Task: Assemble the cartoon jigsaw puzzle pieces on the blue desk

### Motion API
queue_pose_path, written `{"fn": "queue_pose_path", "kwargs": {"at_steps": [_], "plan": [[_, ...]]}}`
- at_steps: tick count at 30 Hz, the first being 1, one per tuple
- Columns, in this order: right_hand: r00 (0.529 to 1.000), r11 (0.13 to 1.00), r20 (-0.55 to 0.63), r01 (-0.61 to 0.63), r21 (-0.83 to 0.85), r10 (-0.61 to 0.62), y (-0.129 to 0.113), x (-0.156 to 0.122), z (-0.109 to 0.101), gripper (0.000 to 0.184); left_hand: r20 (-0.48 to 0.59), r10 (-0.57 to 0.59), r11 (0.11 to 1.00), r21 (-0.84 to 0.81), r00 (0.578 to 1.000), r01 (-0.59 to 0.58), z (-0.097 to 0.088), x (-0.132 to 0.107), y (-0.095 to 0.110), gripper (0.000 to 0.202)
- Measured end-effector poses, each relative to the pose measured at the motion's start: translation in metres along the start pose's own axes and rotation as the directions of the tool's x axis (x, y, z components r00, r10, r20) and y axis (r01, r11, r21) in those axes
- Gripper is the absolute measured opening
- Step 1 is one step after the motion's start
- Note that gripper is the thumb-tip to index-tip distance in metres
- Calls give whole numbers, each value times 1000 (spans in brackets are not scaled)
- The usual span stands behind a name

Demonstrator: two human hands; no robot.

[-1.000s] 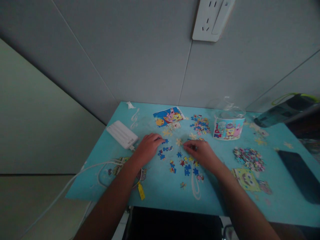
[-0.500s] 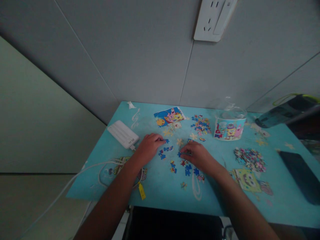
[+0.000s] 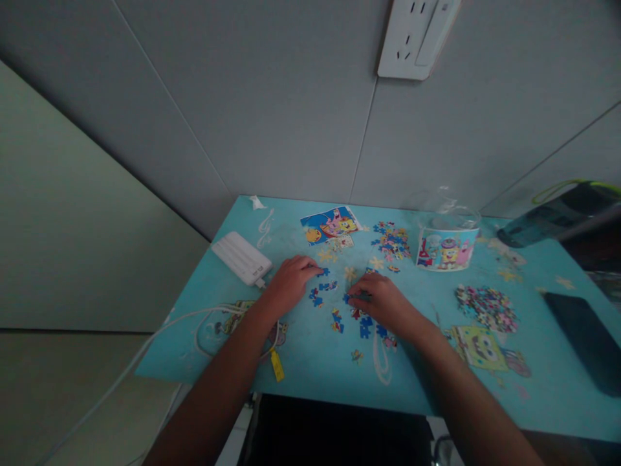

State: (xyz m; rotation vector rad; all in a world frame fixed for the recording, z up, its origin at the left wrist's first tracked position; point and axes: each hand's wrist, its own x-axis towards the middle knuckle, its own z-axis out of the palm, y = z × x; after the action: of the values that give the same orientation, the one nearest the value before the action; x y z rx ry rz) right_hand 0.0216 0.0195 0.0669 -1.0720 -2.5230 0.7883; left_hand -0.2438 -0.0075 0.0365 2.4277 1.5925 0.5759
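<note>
My left hand (image 3: 293, 279) rests on the table with its fingertips pinched at the edge of a small blue jigsaw piece (image 3: 324, 272). To the right, my right hand (image 3: 380, 299) has its thumb and fingers closed on another blue jigsaw piece (image 3: 346, 298), mostly hidden by the fingers. Between the hands lie joined blue pieces (image 3: 316, 298) and a small blue-and-white piece group (image 3: 331, 285). Nearer me are a yellow-and-blue group (image 3: 337, 321) and loose blue pieces (image 3: 365, 328). A picture card (image 3: 331, 226) with cartoon figures lies beyond my hands.
Two piles of pieces lie on the right, one farther back (image 3: 392, 241) and one nearer (image 3: 486, 308). A clear tub (image 3: 447, 250), a dark bottle (image 3: 546, 220) and a black phone (image 3: 585, 340) stand or lie beyond. At left is a white power bank (image 3: 242, 258) with a cable (image 3: 189, 315).
My right hand has shifted very slightly left with its fingers still closed. My left hand stays at its piece. The whole view has moved a little.
</note>
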Motion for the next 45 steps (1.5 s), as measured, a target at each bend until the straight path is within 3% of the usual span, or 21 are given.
{"fn": "queue_pose_path", "kwargs": {"at_steps": [11, 23, 45], "plan": [[1000, 1000, -5, 16, -8, -16, 4, 1, 1, 13, 6, -5, 1000, 9, 1000, 5, -3, 0, 4, 45], [968, 995, -235, -99, -27, 90, 6, 3, -4, 23, -6, -2, 1000, 12, 1000, 2, 1, 1, 0, 43], [977, 994, -193, -100, -50, 89, 9, 3, 4, 25, 16, 8, 999, 34, 1000, -9, -6, 1, 6, 41]]}}
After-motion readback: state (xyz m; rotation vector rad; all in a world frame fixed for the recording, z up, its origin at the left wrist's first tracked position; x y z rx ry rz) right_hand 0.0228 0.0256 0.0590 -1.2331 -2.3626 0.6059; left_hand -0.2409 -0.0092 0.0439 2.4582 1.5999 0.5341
